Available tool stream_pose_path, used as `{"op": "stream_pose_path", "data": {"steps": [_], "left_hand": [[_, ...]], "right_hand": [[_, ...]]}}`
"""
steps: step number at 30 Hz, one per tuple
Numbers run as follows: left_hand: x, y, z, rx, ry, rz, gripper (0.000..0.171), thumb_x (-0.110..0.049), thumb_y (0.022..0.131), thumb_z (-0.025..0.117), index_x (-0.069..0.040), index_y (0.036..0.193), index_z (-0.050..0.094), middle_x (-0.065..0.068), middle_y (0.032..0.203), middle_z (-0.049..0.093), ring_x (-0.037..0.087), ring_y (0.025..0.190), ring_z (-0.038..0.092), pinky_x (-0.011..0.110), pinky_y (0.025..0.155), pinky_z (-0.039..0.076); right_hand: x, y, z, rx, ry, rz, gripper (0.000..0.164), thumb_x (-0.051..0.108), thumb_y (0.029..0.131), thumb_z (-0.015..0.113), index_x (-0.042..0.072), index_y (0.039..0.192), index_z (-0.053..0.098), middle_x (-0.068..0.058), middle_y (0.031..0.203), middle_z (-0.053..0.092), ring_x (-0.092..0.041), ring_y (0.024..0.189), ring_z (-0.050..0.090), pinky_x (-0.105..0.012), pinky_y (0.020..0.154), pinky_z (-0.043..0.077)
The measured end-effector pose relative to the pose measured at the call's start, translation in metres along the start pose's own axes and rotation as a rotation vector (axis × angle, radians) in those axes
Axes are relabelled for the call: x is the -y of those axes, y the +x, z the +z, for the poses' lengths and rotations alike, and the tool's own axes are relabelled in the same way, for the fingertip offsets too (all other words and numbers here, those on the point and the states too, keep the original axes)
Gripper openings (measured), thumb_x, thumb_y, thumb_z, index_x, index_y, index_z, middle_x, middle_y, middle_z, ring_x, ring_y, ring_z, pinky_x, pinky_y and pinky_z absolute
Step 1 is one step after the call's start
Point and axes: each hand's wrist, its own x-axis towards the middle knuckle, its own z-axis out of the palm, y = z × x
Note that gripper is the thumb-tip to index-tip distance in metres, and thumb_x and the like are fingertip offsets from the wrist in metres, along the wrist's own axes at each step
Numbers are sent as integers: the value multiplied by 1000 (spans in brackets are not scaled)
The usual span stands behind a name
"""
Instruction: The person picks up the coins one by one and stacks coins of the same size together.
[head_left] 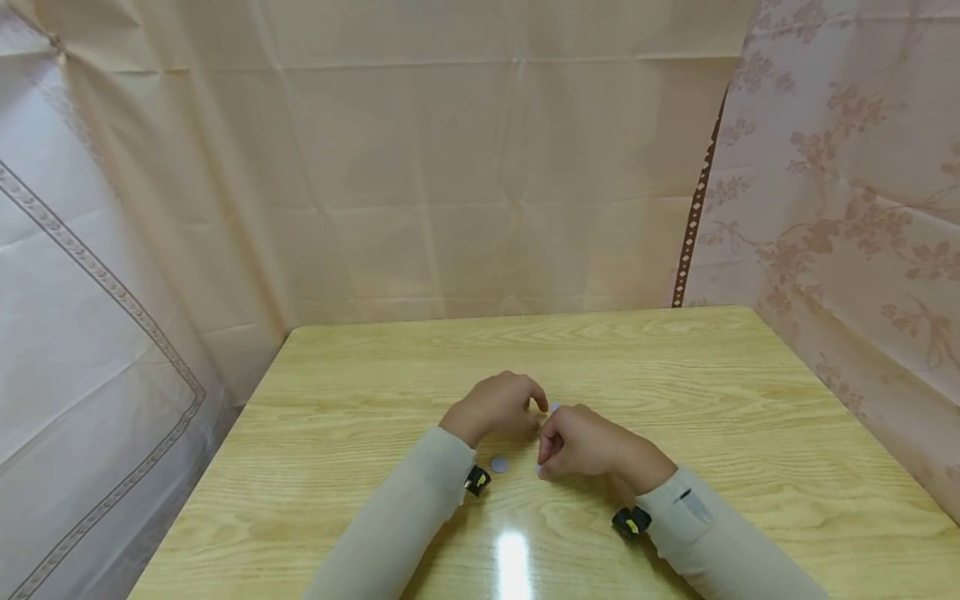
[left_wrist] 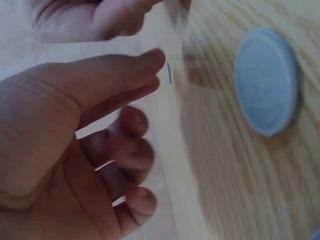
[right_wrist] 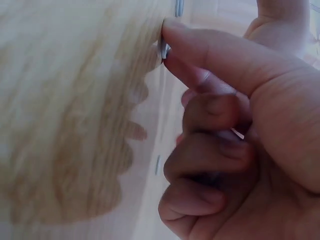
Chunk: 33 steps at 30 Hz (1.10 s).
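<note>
Thumb and index finger of my right hand (head_left: 588,444) pinch a small pale disc (right_wrist: 163,47) close against the tabletop, its other fingers curled in. My left hand (head_left: 498,407) hovers just beyond and to the left, fingers loosely bent, with nothing seen between them. A round light grey disc (head_left: 498,464) with a raised rim lies flat below the left wrist; the left wrist view shows the disc (left_wrist: 266,81) large. Another pale disc (head_left: 555,407) lies just past the right hand's knuckles, near the left fingertips and partly hidden.
The hands work over a wood-grain table (head_left: 360,375). A beige curtain (head_left: 480,183) hangs behind its far edge, with patterned cloth (head_left: 847,208) on the right and white cloth (head_left: 90,333) on the left. Light glares off the table's near part.
</note>
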Motion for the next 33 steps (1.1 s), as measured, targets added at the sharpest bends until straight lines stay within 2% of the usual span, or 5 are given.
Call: {"op": "stream_pose_path", "data": {"steps": [6,16,22,29,33], "left_hand": [[1,2,5,45,15,13,25,-27,92,79,-23,117,77,-10,89,67,10,78,58,28,68,50],[1,3,5,1,24,5,23,-20,92,77,-23,115,77,-11,88,66,9,72,55,28,64,49],[-3,12,4,-11,14,-16,24,-20,95,74,-22,119,75,-8,85,67,11,69,53,27,61,46],[-7,24,8,-47,93,-47,24,-26,98,70,-24,122,74,-4,126,73,11,93,63,28,68,52],[-7,28,10,-54,100,-69,18,-21,97,71,-24,114,77,-3,126,73,13,92,63,28,66,53]], "right_hand": [[8,-4,1,-53,-37,9,12,15,85,86,19,76,78,10,75,75,-7,67,65,-25,64,54],[13,-7,6,-98,-117,32,14,18,85,86,23,74,79,15,74,74,-4,66,64,-27,65,54],[12,-6,7,-114,-168,13,14,21,84,87,24,74,78,18,73,72,-1,66,63,-27,66,54],[14,-8,6,-126,-195,16,15,22,84,87,26,73,77,20,72,70,1,67,61,-26,66,52],[15,-9,6,-127,-186,33,16,22,84,87,25,72,77,20,71,70,-1,65,61,-26,64,52]]}}
